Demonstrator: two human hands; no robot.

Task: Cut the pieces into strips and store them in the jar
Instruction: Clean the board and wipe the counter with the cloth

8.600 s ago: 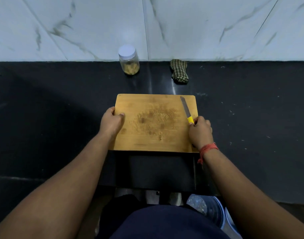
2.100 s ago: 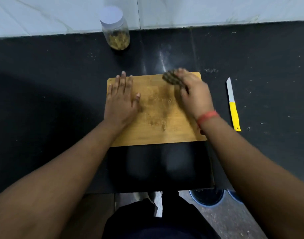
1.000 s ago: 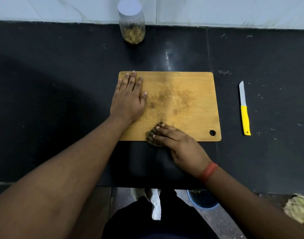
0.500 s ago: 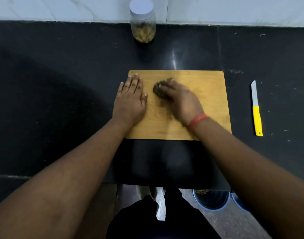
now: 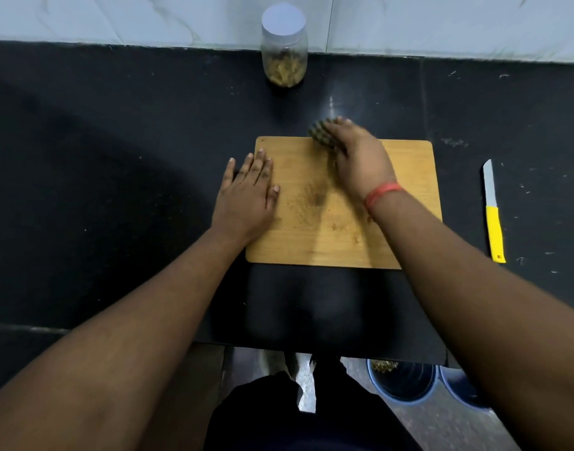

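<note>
Right now the person's left hand (image 5: 246,193) lies flat with straight fingers on the left edge of the wooden cutting board (image 5: 406,177), partly on the black tabletop (image 5: 116,157); its grip is wide and holds nothing. The right hand (image 5: 357,157) reaches to the far edge of the board and presses a dark checked cloth (image 5: 320,133) down beneath its fingers; the cloth sticks out just past the fingertips, over the board's far rim, and I cannot tell whether the fingers curl round it or merely push. A red thread (image 5: 381,193) circles that wrist. Small crumbs and brown smears mark the board's middle. The jar (image 5: 284,50), lid on and partly filled with pale strips, stands upright at the far side against the marble wall, well apart from both hands. The knife (image 5: 492,209), yellow-handled, lies on the tabletop to the right of the board, blade pointing far, untouched.
</note>
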